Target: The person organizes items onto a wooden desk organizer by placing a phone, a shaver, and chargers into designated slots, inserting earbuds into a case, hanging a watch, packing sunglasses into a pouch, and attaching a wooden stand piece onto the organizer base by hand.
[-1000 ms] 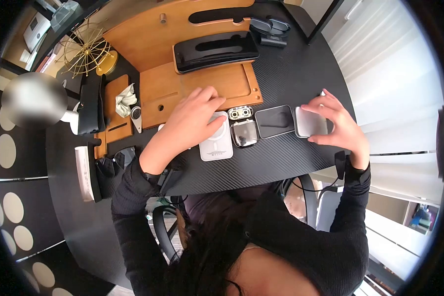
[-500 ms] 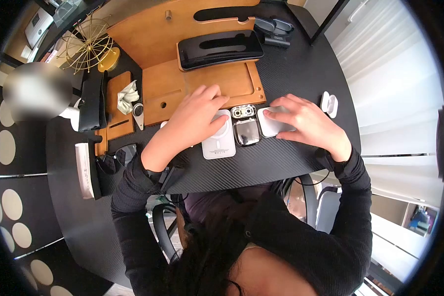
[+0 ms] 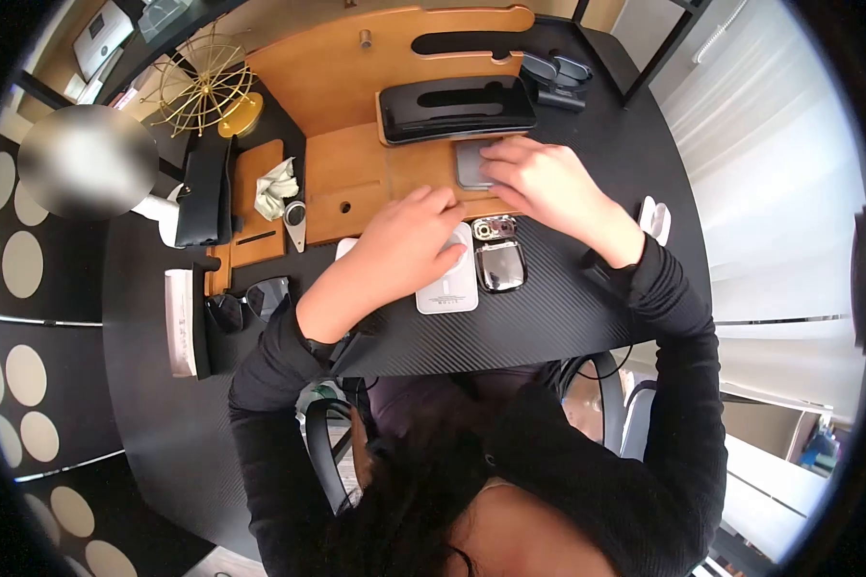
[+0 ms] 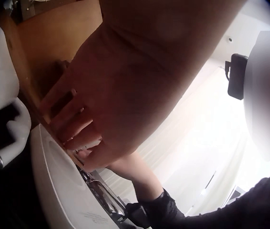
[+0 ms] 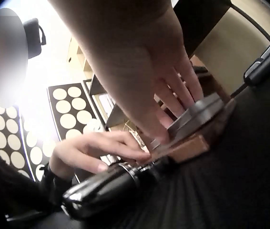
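Note:
The right hand (image 3: pixel 560 188) grips a flat grey case (image 3: pixel 473 165) on the right part of the wooden tray (image 3: pixel 342 163); the right wrist view shows thumb and fingertips round the case (image 5: pixel 199 114). Over the top of a white flat device (image 3: pixel 449 288), the left hand (image 3: pixel 385 250) hangs with loosely bent fingers close to the tray's front edge. In the left wrist view that hand (image 4: pixel 120 90) partly hides the tray edge, beside the white device (image 4: pixel 68 186). A shiny dark earbud case (image 3: pixel 501 266) lies right of the device, with a small clear-topped piece (image 3: pixel 495 228) above it.
A black glasses case (image 3: pixel 457 109) lies at the tray's back. Left are sunglasses (image 3: pixel 250 303), a black pouch (image 3: pixel 205 197), a crumpled cloth (image 3: pixel 276 188) and a gold wire wheel (image 3: pixel 205 91). A white earbud case (image 3: pixel 654 219) lies at the desk's right.
The right hand has brought the silver-grey lid leftward onto the open dark case, then moved the case up onto the wooden tray. The left hand has stayed by the white device.

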`<state>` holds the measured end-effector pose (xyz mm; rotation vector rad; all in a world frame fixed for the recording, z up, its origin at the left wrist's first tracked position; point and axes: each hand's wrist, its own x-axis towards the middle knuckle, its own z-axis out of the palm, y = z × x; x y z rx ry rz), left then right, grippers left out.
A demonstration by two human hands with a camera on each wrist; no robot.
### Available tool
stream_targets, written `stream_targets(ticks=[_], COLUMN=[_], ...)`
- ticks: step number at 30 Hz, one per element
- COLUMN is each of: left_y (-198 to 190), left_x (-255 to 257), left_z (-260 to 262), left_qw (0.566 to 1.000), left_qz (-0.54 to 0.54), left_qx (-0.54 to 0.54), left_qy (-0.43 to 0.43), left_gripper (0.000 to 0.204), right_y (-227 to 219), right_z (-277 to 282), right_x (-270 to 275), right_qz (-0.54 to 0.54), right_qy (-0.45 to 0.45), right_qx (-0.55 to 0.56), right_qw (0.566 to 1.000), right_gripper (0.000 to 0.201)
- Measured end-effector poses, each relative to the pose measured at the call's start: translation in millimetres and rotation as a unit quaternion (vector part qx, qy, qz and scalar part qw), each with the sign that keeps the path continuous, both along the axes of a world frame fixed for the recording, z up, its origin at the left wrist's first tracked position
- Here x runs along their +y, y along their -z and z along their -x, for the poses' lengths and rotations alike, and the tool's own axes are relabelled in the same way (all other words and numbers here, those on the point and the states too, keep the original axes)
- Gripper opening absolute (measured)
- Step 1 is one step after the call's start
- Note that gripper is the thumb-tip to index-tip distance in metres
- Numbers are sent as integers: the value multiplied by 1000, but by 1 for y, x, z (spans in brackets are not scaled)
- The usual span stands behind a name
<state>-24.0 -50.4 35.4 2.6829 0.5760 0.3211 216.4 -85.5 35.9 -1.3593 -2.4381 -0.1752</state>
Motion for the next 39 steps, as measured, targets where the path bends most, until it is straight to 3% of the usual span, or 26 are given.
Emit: stream_targets(ticks=[5,10,16,21,31,39], left_y=[0,-1,-4,-4,17,29], left_x=[-2,-1,-15,-34,-41,-34], left_z=[1,2,6,-2,-17,-16], left_qw=[1000,1000,999,998,998,991], left_qz=[-17,-8,-39,-53,-15,46], left_qx=[-5,1,23,-23,-56,-127], left_qy=[8,8,-2,31,13,13], left_gripper=[42,41,44,51,58,59], right_y=[10,16,-3,-15,9,2], right_z=[23,26,15,6,-6,-4], right_x=[19,21,-2,-40,-43,-53], right_qz=[-64,-16,-78,176,198,215], right_qy=[4,28,-70,-27,-28,41], right_qx=[-97,-126,48,81,230,216], right_qw=[993,992,993,981,952,952], right_gripper=[32,42,38,26,21,25])
